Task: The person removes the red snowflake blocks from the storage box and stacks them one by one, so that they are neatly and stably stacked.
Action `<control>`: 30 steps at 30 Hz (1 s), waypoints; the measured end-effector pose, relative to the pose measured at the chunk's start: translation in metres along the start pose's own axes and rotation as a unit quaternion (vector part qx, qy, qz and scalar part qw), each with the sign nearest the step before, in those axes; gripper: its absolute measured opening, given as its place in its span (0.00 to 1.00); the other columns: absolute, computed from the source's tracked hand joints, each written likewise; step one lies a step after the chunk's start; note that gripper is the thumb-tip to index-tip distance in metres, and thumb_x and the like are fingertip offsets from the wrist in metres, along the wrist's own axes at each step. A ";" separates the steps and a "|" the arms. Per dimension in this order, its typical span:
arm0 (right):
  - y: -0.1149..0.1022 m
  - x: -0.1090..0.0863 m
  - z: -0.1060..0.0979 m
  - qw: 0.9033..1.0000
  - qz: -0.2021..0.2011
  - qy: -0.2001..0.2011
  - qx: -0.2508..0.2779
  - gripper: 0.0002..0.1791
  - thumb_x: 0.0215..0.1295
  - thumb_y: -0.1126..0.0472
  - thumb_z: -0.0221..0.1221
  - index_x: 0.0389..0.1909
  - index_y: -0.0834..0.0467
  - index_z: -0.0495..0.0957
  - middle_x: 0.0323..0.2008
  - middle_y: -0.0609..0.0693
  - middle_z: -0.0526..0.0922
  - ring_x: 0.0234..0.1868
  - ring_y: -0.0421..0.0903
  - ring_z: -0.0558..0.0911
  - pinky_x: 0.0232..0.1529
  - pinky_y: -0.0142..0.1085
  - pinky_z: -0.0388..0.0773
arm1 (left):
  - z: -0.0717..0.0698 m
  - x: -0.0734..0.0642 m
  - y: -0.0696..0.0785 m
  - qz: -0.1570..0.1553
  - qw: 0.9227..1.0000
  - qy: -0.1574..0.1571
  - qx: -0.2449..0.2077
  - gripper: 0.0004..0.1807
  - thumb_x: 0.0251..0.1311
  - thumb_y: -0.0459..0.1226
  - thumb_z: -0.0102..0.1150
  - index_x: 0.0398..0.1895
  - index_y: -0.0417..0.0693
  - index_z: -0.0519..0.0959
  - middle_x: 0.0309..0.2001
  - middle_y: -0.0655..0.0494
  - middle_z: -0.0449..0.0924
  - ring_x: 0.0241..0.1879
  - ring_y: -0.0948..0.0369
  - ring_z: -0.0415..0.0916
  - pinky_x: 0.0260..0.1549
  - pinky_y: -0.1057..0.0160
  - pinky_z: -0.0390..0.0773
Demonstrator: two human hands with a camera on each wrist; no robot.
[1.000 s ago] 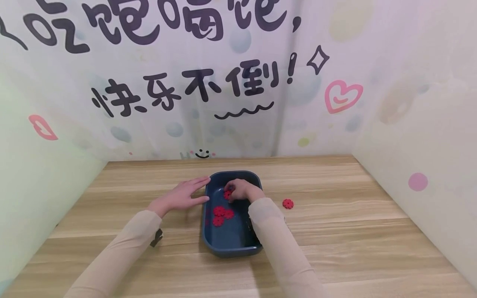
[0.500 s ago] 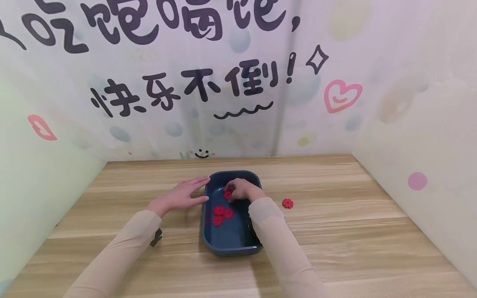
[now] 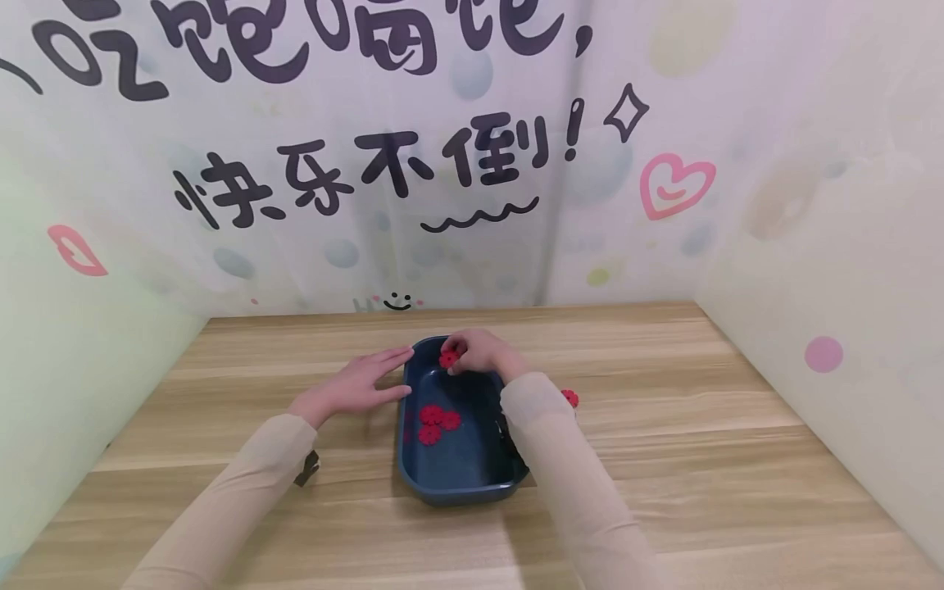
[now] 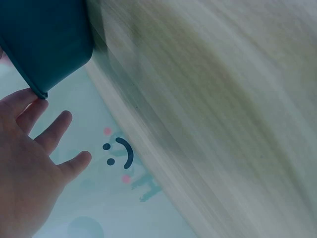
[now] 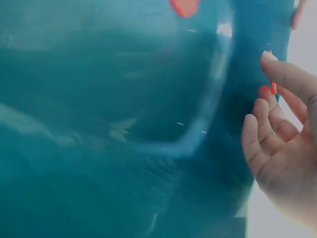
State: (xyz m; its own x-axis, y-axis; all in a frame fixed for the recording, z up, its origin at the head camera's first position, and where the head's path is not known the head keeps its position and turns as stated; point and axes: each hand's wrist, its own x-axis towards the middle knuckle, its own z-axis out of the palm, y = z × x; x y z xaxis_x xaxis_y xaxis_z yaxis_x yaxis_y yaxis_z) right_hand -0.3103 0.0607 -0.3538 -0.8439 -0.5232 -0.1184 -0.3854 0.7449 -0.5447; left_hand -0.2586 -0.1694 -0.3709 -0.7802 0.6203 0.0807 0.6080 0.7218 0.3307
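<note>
A dark blue rectangular tray (image 3: pixel 465 471) stands on the wooden table. My right hand (image 3: pixel 483 354) is over its far end, pinching a red flower-shaped disc (image 3: pixel 448 359) between thumb and index finger; the right wrist view shows that disc (image 5: pixel 274 88) edge-on. Three similar red discs (image 3: pixel 431 415) lie close together, partly overlapping, on the tray's floor. My left hand (image 3: pixel 354 385) has its fingers extended against the left rim. In the left wrist view, fingertips (image 4: pixel 35 103) meet the tray's rim and the other fingers are spread.
Another red disc (image 3: pixel 570 397) lies on the table (image 3: pixel 678 426) right of the tray, partly hidden by my right sleeve (image 3: pixel 568 467). A small dark object (image 3: pixel 308 469) shows beside my left cuff. Printed walls (image 3: pixel 487 270) enclose the table's back and sides.
My right hand has lifted slightly and moved toward the tray's far rim with the red disc. My left hand stays at the left rim.
</note>
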 end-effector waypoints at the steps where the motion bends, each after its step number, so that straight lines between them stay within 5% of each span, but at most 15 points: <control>1: -0.002 -0.001 -0.004 1.000 -0.003 -0.002 0.001 0.17 0.52 0.61 0.62 0.45 0.55 0.75 0.33 0.48 0.75 0.35 0.44 0.73 0.39 0.34 0.70 | -0.001 0.000 0.000 0.001 1.000 0.000 0.000 0.36 0.59 0.53 0.47 0.65 0.41 0.57 0.63 0.45 0.55 0.61 0.48 0.53 0.54 0.42 0.51; 12: -0.010 -0.019 -0.042 0.999 -0.048 0.000 0.004 0.18 0.51 0.63 0.62 0.45 0.57 0.76 0.36 0.51 0.77 0.38 0.46 0.74 0.39 0.37 0.71 | -0.003 -0.002 0.002 0.002 1.000 0.000 0.001 0.36 0.58 0.53 0.48 0.64 0.41 0.57 0.63 0.44 0.55 0.61 0.48 0.53 0.53 0.41 0.51; 25: 0.030 -0.043 -0.058 0.991 -0.128 0.035 0.003 0.19 0.52 0.63 0.62 0.47 0.62 0.74 0.37 0.51 0.76 0.38 0.48 0.73 0.39 0.38 0.71 | -0.004 -0.001 0.003 0.007 1.000 0.001 0.005 0.35 0.59 0.52 0.48 0.64 0.40 0.57 0.64 0.44 0.54 0.61 0.48 0.52 0.53 0.42 0.51; 30: 0.050 -0.052 -0.055 0.990 -0.131 0.046 0.025 0.21 0.53 0.63 0.61 0.49 0.63 0.73 0.41 0.52 0.75 0.41 0.49 0.72 0.42 0.39 0.70 | -0.004 -0.002 0.004 0.009 1.000 -0.001 0.007 0.35 0.59 0.51 0.48 0.64 0.40 0.57 0.63 0.44 0.55 0.61 0.48 0.52 0.53 0.42 0.51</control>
State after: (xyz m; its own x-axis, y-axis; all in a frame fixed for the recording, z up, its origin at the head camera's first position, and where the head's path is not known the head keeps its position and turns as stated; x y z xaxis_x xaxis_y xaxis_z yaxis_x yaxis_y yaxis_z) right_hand -0.3058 0.1480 -0.3286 -0.7487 -0.6541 0.1075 -0.5784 0.5654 -0.5881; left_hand -0.2557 -0.1690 -0.3663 -0.7692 0.6333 0.0853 0.6238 0.7150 0.3157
